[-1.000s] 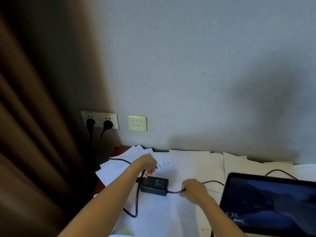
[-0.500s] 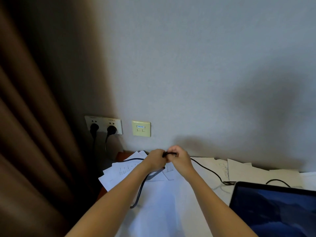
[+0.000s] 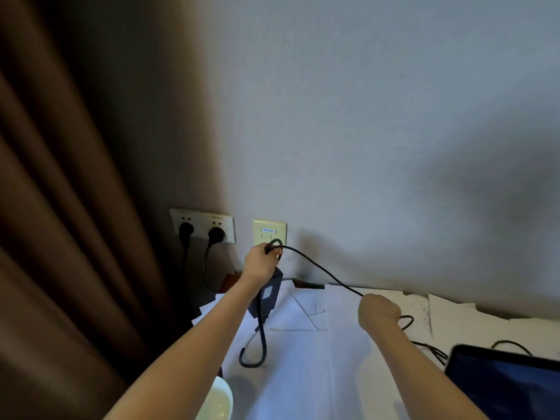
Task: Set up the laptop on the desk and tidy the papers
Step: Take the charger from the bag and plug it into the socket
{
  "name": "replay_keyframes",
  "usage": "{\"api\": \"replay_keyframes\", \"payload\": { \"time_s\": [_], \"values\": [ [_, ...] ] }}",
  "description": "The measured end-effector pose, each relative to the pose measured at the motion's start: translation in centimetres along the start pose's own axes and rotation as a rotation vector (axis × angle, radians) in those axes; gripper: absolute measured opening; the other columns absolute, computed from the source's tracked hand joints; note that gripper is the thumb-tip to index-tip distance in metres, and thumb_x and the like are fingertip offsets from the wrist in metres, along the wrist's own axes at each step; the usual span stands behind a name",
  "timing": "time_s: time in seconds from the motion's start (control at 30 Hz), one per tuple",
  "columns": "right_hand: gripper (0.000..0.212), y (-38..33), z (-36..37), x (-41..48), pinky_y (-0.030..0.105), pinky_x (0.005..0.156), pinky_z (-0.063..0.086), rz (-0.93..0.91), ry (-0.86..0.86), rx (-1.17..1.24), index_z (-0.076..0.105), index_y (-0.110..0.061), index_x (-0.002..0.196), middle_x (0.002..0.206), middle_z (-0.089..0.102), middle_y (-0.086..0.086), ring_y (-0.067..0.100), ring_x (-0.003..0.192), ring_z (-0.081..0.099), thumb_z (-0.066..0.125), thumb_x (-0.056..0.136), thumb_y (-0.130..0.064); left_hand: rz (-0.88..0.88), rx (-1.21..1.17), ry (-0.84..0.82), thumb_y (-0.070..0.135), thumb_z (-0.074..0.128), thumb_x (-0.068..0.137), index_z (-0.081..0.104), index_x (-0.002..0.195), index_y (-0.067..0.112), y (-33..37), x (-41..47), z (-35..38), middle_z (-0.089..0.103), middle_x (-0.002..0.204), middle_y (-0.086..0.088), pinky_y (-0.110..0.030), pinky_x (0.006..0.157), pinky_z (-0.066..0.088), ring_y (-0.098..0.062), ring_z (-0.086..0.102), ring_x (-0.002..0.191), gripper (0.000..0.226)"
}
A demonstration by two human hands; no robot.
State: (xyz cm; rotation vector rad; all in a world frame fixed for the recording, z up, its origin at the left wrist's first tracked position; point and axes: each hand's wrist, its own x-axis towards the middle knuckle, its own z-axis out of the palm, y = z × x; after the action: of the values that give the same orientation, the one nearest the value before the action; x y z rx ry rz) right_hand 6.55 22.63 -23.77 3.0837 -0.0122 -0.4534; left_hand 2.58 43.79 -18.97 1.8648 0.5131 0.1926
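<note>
A brown curtain [image 3: 75, 207] is hanging down the left side. Just right of it a double wall socket [image 3: 202, 224] is carrying two black plugs, and their leads are dropping past the brown corner of the table [image 3: 231, 281]. Low down, a white bowl [image 3: 216, 401] is sitting beside the left forearm. A cream wall plate [image 3: 269, 233] is fixed next to the socket. The left hand [image 3: 261, 262] is raised in front of it, fingers curled round a loop of the black cable [image 3: 321, 271]. The power brick [image 3: 266, 295] is dangling tilted below that hand, over the papers [image 3: 303, 359], with a thicker lead looping down from it onto the sheets. From the left hand the cable is stretching down and rightward in a shallow curve to the right hand [image 3: 377, 312], which is closed round it in a fist just above the papers. The white sheets are lying scattered and overlapping across the table as far as the wall. Past the right hand the cable is curling on toward the laptop [image 3: 503, 386], only partly in view at the lower right, its screen glowing dark blue.
</note>
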Motion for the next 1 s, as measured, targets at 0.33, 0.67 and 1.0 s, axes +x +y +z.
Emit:
{"api": "replay_keyframes", "payload": {
  "time_s": [0.33, 0.67, 1.0],
  "values": [
    [0.041, -7.2, -4.9, 0.0, 0.023, 0.050, 0.032, -0.240, -0.103, 1.084, 0.055, -0.014, 0.061, 0.049, 0.044, 0.000, 0.015, 0.047, 0.038, 0.040, 0.098, -0.018, 0.002, -0.136, -0.020, 0.018, 0.035, 0.102, 0.056, 0.101, 0.011, 0.0, 0.7, 0.1, 0.044, 0.065, 0.002, -0.016, 0.049, 0.031, -0.008, 0.037, 0.054, 0.022],
    [0.033, -12.2, -11.2, -2.5, 0.020, 0.053, 0.025, -0.404, -0.372, 1.711, 0.053, -0.007, 0.078, 0.061, 0.040, 0.006, 0.012, 0.054, 0.031, 0.031, 0.102, -0.012, 0.097, -0.154, -0.154, 0.021, 0.041, 0.101, 0.052, 0.090, 0.011, -0.2, 0.4, 0.7, 0.035, 0.061, 0.003, -0.023, 0.055, 0.029, -0.011, 0.031, 0.056, 0.019],
    [0.007, -9.0, -4.4, -0.8, 0.018, 0.056, 0.037, -0.315, 0.041, 1.283, 0.059, -0.017, 0.082, 0.072, 0.054, -0.005, 0.010, 0.062, 0.048, 0.060, 0.086, -0.011, 0.000, -0.259, 0.034, 0.028, 0.032, 0.103, 0.048, 0.091, 0.012, -0.4, 1.8, -1.3, 0.043, 0.069, 0.000, -0.023, 0.056, 0.031, -0.011, 0.037, 0.057, 0.026]
  ]
}}
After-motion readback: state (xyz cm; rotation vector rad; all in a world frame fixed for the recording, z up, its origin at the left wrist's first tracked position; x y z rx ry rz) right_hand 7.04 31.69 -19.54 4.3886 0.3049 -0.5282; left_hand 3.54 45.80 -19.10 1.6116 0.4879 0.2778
